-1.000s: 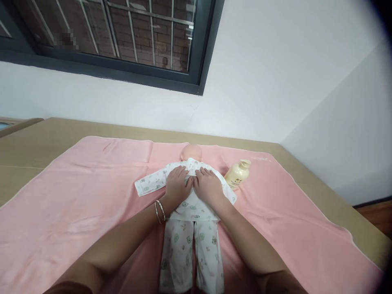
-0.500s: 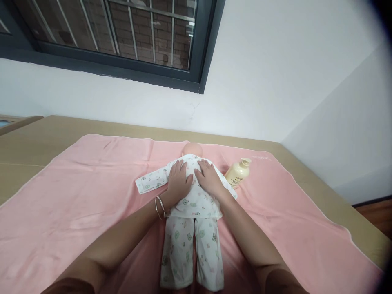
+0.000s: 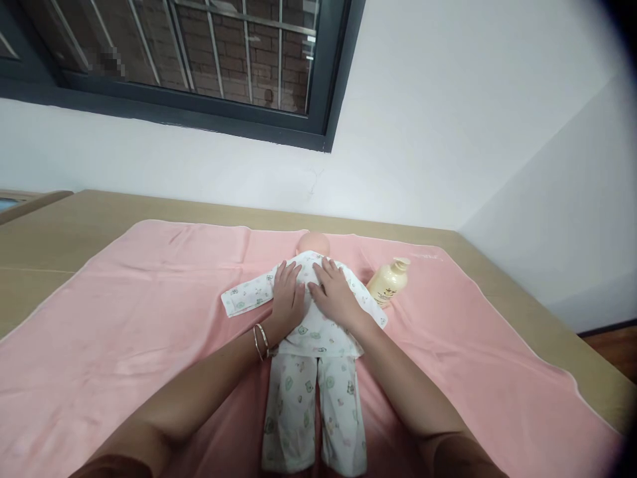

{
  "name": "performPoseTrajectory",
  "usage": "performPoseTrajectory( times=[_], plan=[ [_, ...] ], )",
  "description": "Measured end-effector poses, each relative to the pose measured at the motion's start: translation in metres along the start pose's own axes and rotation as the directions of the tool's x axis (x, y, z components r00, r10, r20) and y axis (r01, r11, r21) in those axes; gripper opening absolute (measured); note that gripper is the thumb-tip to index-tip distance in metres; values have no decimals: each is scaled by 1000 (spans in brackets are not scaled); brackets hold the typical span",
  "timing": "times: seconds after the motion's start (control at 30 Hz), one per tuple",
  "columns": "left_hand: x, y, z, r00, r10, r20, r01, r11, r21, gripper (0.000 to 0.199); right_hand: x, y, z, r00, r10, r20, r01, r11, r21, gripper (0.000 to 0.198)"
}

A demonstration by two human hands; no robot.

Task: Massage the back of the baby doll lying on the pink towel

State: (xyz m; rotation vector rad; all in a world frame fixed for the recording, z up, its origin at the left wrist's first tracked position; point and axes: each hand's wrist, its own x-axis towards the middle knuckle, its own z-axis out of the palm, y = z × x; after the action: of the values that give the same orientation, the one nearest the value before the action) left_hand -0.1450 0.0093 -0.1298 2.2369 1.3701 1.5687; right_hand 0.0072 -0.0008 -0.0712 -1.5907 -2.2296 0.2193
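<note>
A baby doll (image 3: 314,243) lies stretched out on a pink blanket, its bald head toward the wall. It wears a white printed pyjama top (image 3: 318,335) and matching trousers (image 3: 291,411). On the left side of the doll's upper back or chest rests my left hand (image 3: 287,299), flat, fingers stretched; which side of the body faces up I cannot tell. My right hand (image 3: 336,292) lies flat on the right side of the top, fingers spread a little. Both palms touch the cloth and grasp nothing. Bracelets (image 3: 261,340) circle my left wrist.
A cream pump bottle (image 3: 389,281) lies tilted on the blanket, just right of the doll's sleeve. The pink blanket (image 3: 149,318) covers most of the wooden table (image 3: 124,204). Behind it rise a white wall (image 3: 398,133) and a dark-framed window (image 3: 318,129).
My right hand has slid slightly left and inward on the top. My left thumb has drawn in closer to its fingers. The doll and bottle stay in place.
</note>
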Motion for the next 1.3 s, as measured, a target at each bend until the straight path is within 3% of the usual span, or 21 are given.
performPoseTrajectory(
  times=[0.13,0.3,0.47,0.53,0.67,0.73,0.8,0.87,0.93,0.97,1.03,1.13,1.23,1.3],
  plan=[
    [0,1,0,1000,-16,5,16,1000,-2,41,-1,-1,2,996,14,-83,-14,1000,5,61],
    [1,1,1,1000,-24,-9,24,1000,4,41,-6,-11,2,999,-12,-44,9,998,-65,53],
    [1,-1,2,999,31,-34,-31,999,16,40,-17,-25,-15,970,-95,-224,65,988,-140,56],
    [1,-1,3,998,42,-45,-42,999,17,41,-18,-28,-11,966,-109,-235,70,983,-169,55],
    [-1,-5,3,999,1,-37,-1,1000,17,41,-22,-33,-5,999,-4,-47,-6,980,-198,55],
    [-3,-9,3,1000,-8,-28,9,1000,29,40,-34,-38,-18,996,-37,84,53,978,-201,58],
    [-3,-14,2,1000,-4,-15,5,999,46,40,-54,-44,-46,959,-181,219,213,968,-130,64],
    [-1,-14,-1,1000,-2,-4,3,999,49,40,-78,-48,-83,882,-337,330,351,936,18,68],
    [3,-6,-5,1000,-1,19,1,1000,6,42,-98,-48,-120,835,-388,391,376,920,110,68],
    [6,1,-8,999,0,33,2,999,-38,43,-105,-46,-135,834,-370,410,350,928,126,68],
    [12,20,-13,997,-7,71,19,985,-174,44,-113,-34,-157,884,-271,380,259,962,83,67],
    [25,57,-12,978,-120,172,180,899,-399,45,-111,-4,-167,980,-28,196,45,995,-85,65],
    [44,93,1,880,-274,387,459,699,-549,49,-100,31,-163,972,235,33,-222,950,-218,68],
    [59,113,15,766,-305,566,640,448,-625,56,-90,49,-159,935,354,4,-340,901,-268,70]
  ],
)
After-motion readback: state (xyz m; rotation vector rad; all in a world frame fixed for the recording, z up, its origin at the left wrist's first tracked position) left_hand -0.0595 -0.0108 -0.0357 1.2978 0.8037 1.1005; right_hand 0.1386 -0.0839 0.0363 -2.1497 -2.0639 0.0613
